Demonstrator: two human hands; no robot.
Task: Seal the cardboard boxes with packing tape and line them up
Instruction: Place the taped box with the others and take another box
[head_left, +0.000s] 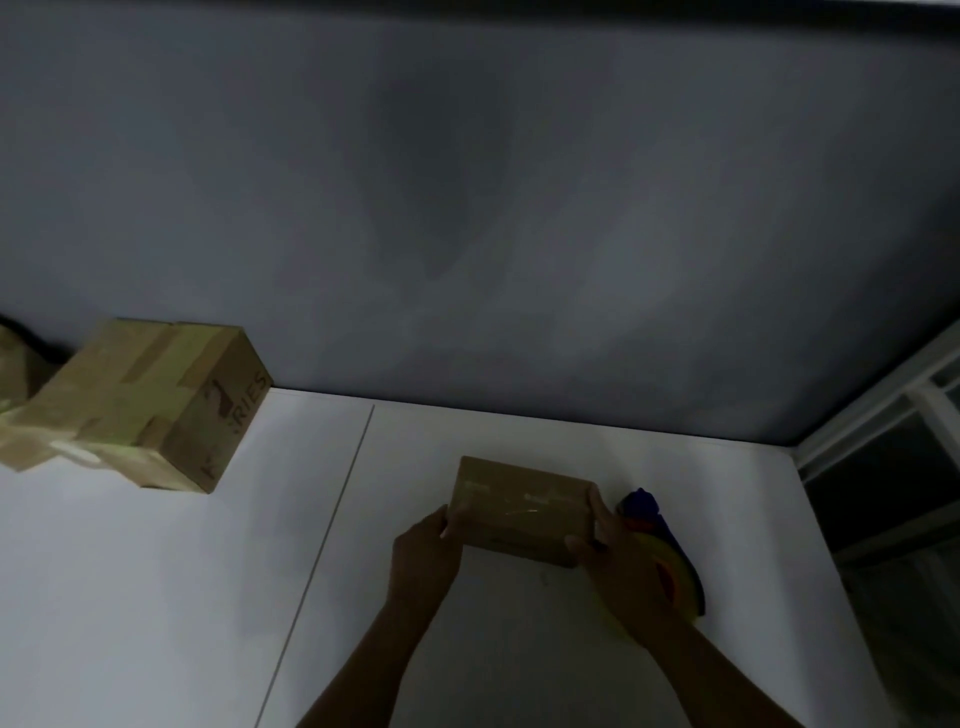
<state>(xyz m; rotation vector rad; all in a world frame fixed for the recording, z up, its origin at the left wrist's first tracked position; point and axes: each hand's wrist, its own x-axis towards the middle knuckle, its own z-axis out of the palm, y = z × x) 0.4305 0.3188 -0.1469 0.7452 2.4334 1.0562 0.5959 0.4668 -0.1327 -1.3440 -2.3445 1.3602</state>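
We hold the small box (519, 512) between both hands, low over the white table (156, 597) or resting on it; the dim light does not let us tell which. The left grip (423, 551) curls round its left short end and the right grip (618, 556) curls round its right short end, so each clasps the box and neither is spread. The box's long axis runs left to right between the grips, its far end turned slightly away from us. A glossy strip shows along its top, so we judge it is already taped.

The large taped box (150, 400) stands well apart, to the left and farther back against the wall, with another box (10, 364) beyond it at the picture's edge. The line-up therefore lies on the left grip's side. The tape dispenser (670, 551) lies just beside the right grip, on its outer side.
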